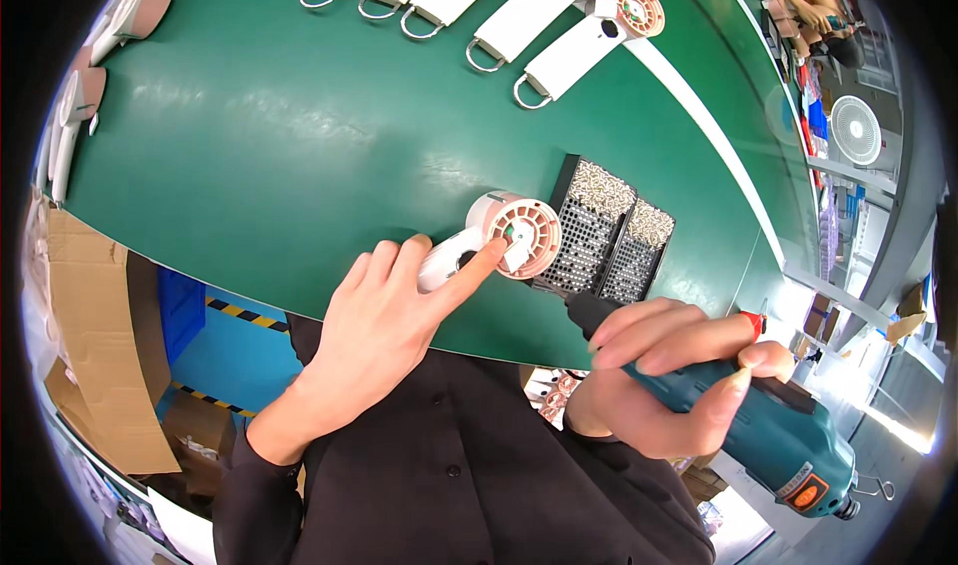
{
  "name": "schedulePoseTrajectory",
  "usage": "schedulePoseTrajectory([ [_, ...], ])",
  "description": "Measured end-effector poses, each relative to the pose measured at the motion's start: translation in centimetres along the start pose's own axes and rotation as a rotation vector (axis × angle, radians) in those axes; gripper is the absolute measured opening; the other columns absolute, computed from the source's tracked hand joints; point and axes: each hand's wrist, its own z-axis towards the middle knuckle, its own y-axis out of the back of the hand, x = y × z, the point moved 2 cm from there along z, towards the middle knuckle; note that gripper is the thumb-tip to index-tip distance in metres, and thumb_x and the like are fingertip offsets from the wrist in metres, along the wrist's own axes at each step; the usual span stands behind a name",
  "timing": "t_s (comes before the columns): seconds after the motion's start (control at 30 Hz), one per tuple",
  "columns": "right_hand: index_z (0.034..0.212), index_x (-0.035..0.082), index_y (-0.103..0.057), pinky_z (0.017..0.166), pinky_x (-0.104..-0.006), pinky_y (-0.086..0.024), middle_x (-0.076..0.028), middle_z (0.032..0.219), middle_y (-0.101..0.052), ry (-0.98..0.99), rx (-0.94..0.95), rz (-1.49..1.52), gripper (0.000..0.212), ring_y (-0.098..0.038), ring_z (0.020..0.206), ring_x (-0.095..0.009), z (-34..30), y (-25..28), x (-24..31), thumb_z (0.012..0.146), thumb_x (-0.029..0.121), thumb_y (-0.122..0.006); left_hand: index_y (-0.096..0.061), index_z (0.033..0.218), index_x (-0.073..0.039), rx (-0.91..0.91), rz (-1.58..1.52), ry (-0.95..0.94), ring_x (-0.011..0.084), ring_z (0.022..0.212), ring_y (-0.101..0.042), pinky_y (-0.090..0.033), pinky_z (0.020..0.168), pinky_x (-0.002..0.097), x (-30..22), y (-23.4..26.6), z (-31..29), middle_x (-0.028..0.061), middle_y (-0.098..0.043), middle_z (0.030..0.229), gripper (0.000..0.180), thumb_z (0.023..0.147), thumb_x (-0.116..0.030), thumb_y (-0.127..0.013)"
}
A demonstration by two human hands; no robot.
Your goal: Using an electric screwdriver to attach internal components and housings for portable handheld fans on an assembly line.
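Observation:
My left hand point(384, 310) lies over a white-handled device with a round pink slotted head point(537, 234), possibly a handheld fan. Its fingers hold the handle against the green table, and the index finger presses on the open face, beside a small white part. My right hand point(671, 365) is wrapped round a teal electric screwdriver point(788, 445). The screwdriver's black nose points toward the device, a little apart from it; I cannot make out the bit's tip. Right beside the pink head are two black perforated screw trays point(584, 234) with many small screws at their far ends.
Several similar white handles point(571, 61) with metal loops lie along the far side of the green table point(279, 166). More pink-headed units point(88, 94) stand at its left edge. A cardboard box point(95, 335) is at lower left. Another person's hands point(813, 16) show at far right.

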Motion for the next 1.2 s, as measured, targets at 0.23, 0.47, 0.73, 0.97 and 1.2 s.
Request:
schedulePoseTrajectory([
  [0.23, 0.109, 0.002, -0.032, 0.053, -0.0406, -0.053, -0.020, 0.080, -0.056, -0.105, 0.078, -0.078, 0.025, -0.060, 0.057, -0.027, -1.5, -0.3, -2.1, 0.093, 0.005, -0.051, -0.047, 0.139, -0.025, -0.057, 0.003, -0.031, 0.0225, 0.075, -0.047, -0.041, 0.065, 0.0309, 0.4, -0.5, -0.1, 0.0096, -0.051, 0.093, 0.072, 0.073, -0.001, -0.061],
  [0.47, 0.101, 0.003, -0.035, 0.051, -0.0390, -0.053, -0.020, 0.074, -0.059, -0.087, 0.155, -0.008, 0.031, -0.060, 0.054, -0.026, -2.2, -0.2, -3.4, 0.085, -0.001, -0.061, -0.047, 0.139, -0.024, -0.093, -0.011, -0.011, 0.0210, 0.072, -0.048, -0.044, 0.057, 0.0291, 0.3, -0.9, -0.2, 0.0099, -0.049, 0.090, 0.072, 0.072, -0.002, -0.062],
  [0.73, 0.099, 0.003, -0.036, 0.050, -0.0377, -0.053, -0.016, 0.069, -0.060, -0.103, 0.141, -0.039, 0.032, -0.059, 0.052, -0.024, -2.2, -0.3, -3.0, 0.083, 0.000, -0.064, -0.045, 0.141, -0.024, -0.065, -0.019, -0.043, 0.0207, 0.069, -0.048, -0.045, 0.052, 0.0289, 0.4, -0.7, 0.1, 0.0093, -0.047, 0.088, 0.074, 0.072, -0.002, -0.061],
  [0.97, 0.109, 0.006, -0.041, 0.033, -0.0335, -0.040, -0.010, 0.060, -0.045, 0.165, -0.070, -0.088, 0.020, -0.042, 0.034, -0.021, -0.2, 2.0, -0.7, 0.094, 0.019, -0.036, -0.047, 0.139, -0.024, -0.037, -0.024, -0.024, 0.0216, 0.070, -0.050, -0.047, 0.055, 0.0310, 0.1, 0.2, 0.3, 0.0089, -0.048, 0.088, 0.070, 0.075, -0.001, -0.061],
  [1.2, 0.108, 0.007, -0.038, 0.040, -0.0381, -0.049, -0.013, 0.060, -0.051, -0.028, -0.193, -0.158, 0.024, -0.051, 0.040, -0.022, -1.7, 4.9, -3.5, 0.089, 0.005, -0.053, -0.052, 0.135, -0.023, 0.033, -0.013, 0.036, 0.0269, 0.076, -0.057, -0.050, 0.066, 0.0379, -0.2, 0.4, 0.6, 0.0119, -0.054, 0.099, 0.055, 0.083, -0.009, -0.065],
])
